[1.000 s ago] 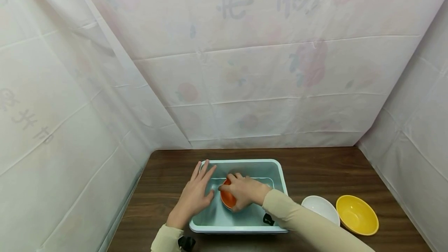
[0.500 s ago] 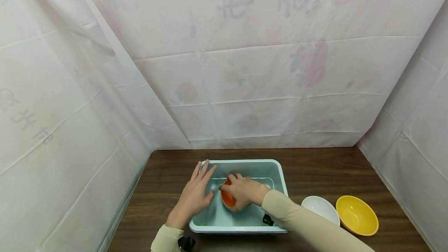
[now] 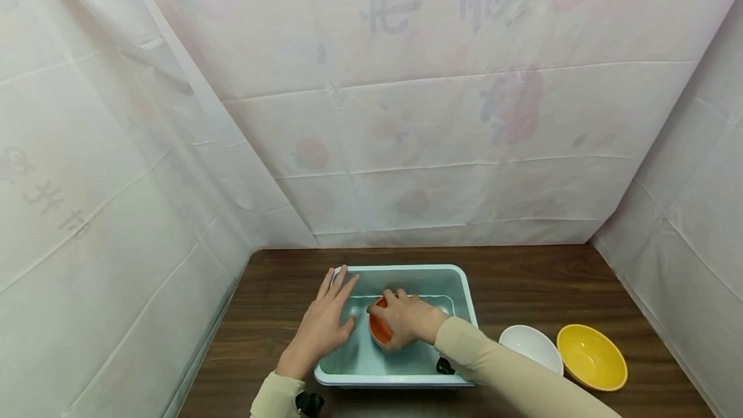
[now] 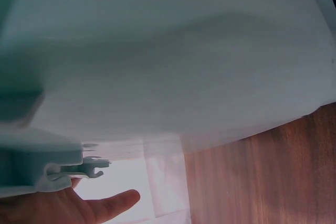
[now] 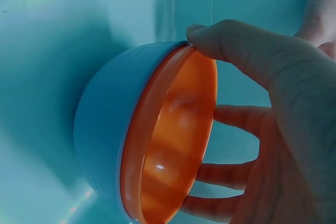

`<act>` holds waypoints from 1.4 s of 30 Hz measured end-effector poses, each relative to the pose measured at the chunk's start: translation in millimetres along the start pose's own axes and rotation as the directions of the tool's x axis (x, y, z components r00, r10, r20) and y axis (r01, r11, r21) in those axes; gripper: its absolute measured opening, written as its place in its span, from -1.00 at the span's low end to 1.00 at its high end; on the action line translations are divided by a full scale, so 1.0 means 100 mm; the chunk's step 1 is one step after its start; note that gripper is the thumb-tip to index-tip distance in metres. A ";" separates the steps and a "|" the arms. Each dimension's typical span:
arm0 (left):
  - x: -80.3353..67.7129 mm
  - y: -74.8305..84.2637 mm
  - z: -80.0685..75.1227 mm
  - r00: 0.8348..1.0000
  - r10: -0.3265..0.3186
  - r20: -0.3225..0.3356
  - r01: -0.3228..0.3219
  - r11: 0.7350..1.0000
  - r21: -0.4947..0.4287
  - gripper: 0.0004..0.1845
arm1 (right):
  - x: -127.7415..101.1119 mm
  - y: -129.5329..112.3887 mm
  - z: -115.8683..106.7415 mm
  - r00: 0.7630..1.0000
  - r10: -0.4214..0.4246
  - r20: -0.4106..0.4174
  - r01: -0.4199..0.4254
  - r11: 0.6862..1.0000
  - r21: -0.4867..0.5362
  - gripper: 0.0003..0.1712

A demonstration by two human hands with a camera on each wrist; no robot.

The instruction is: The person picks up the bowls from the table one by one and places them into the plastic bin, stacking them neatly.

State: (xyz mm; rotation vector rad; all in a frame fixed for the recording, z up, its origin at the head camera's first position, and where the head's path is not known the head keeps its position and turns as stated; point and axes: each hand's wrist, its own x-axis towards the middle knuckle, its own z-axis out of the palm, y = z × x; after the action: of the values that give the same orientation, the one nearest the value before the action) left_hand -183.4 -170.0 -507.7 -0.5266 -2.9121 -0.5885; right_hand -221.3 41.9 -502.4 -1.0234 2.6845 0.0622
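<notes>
Two hands worked at the pale blue tub [image 3: 464, 289] on the wooden table [image 3: 551, 282]. The right hand [image 3: 409, 320] lay inside the tub, fingers and thumb curled round the rim of an orange bowl [image 3: 377, 331]. In the right wrist view that bowl [image 5: 173, 140] stood on edge, its open mouth turned toward the palm and its pale outer wall facing away toward the tub's wall; the thumb [image 5: 236, 45] hooked the top of the rim and the fingers cupped it from below. The bowl sat between the two hands, much nearer the right one. The left hand [image 3: 325, 324] rested flat on the tub's left rim, fingers straight and spread, holding nothing. A white bowl [image 3: 531, 347] and a yellow bowl [image 3: 592, 357] stood side by side on the table, right of the tub. Compared with half a second before, the right hand and its bowl had shifted slightly to the right, while the left hand lay where it had been.
</notes>
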 end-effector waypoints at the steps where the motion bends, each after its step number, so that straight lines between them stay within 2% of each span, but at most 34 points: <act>1: 0.00 0.00 0.00 1.000 0.000 0.001 0.000 1.000 0.000 -0.16 | 0.00 0.00 0.00 1.000 0.001 -0.002 -0.001 1.000 0.000 -0.11; 17: 0.01 -0.01 0.01 1.000 0.015 -0.006 -0.014 0.999 0.039 -0.16 | -0.03 0.02 -0.02 1.000 -0.004 -0.007 0.004 1.000 -0.029 -0.08; 28: 0.00 -0.01 0.01 1.000 0.010 -0.007 -0.009 1.000 0.029 -0.17 | -0.08 0.05 -0.08 1.000 0.008 0.010 -0.008 1.000 -0.022 -0.09; 36: 0.01 -0.01 0.01 1.000 0.002 -0.005 -0.002 1.000 0.023 -0.17 | -0.16 0.12 -0.15 1.000 -0.007 -0.019 0.008 0.999 0.039 -0.23; 42: 0.01 -0.01 0.01 1.000 -0.002 -0.002 0.002 1.000 0.028 -0.17 | -0.27 0.17 -0.28 1.000 0.014 -0.026 -0.012 0.998 0.066 -0.16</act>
State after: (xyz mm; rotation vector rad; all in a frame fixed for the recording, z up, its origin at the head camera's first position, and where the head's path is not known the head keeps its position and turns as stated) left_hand -184.4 -169.8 -509.0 -0.5190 -2.9144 -0.5477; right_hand -219.5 68.4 -469.1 -0.9937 2.6984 -0.0369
